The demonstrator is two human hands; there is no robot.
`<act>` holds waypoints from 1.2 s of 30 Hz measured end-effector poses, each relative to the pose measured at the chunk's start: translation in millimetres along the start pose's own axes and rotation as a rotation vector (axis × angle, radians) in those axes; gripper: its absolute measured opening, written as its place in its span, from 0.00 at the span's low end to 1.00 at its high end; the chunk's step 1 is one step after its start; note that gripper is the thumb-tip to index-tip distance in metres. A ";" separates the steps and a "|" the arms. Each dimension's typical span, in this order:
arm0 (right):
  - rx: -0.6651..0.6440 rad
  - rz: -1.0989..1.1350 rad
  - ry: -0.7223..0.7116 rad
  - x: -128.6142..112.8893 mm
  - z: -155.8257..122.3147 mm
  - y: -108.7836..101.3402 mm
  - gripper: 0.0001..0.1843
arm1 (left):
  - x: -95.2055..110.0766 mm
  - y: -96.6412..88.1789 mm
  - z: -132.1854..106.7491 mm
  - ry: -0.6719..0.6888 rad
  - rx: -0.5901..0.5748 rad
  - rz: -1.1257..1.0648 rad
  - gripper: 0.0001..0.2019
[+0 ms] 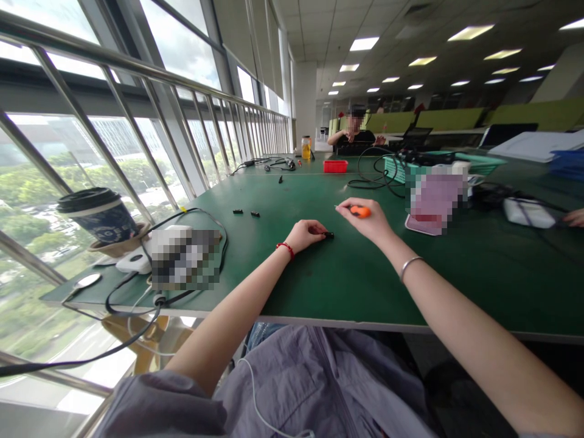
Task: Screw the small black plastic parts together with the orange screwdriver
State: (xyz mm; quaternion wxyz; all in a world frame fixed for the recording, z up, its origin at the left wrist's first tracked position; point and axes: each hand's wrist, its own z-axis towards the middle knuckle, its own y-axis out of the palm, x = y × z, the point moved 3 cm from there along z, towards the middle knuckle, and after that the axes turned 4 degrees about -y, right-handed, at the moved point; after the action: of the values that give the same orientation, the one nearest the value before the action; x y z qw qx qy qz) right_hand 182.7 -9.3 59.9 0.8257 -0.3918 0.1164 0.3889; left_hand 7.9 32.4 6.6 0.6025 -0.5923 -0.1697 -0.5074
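Note:
My left hand (306, 236) rests on the green table and pinches a small black part (329, 235) that lies at its fingertips; its exact kind is too small to make out. Just to the right and a little higher, my right hand (362, 218) is closed around a screwdriver with an orange handle (360, 212). The thin metal tip points left, apart from the black part. Farther left on the table lie two more small black pieces (238, 212), and another dark piece (280, 179) sits beyond them.
A lidded paper cup (98, 216), a white device and cables stand at the left edge by the railing. On the right are a pink phone (433, 198), a teal basket (401, 169) and cords. Beyond are a red tray (335, 166), a yellow bottle (306, 148) and a seated person.

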 end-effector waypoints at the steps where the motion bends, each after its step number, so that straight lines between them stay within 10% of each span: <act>1: -0.091 -0.073 -0.023 1.1 -1.8 4.9 0.10 | -0.1 0.1 0.0 0.001 0.001 -0.002 0.07; 9: -0.454 -0.429 -0.054 11.8 -10.0 27.5 0.09 | -2.3 0.3 1.5 0.008 0.007 0.007 0.07; 26: -0.416 -0.456 -0.101 9.0 -11.8 30.6 0.11 | -0.7 0.3 -0.8 0.018 0.022 0.050 0.07; 36: 0.105 0.093 0.093 -5.1 -0.8 2.7 0.10 | 2.0 -0.6 -1.9 -0.017 0.019 0.053 0.07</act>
State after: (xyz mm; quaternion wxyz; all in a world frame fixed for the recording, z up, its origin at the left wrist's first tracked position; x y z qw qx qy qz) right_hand 177.4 -11.6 60.4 0.8198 -0.3597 0.1928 0.4018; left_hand 7.5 30.0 8.1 0.6198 -0.5950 -0.1639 -0.4847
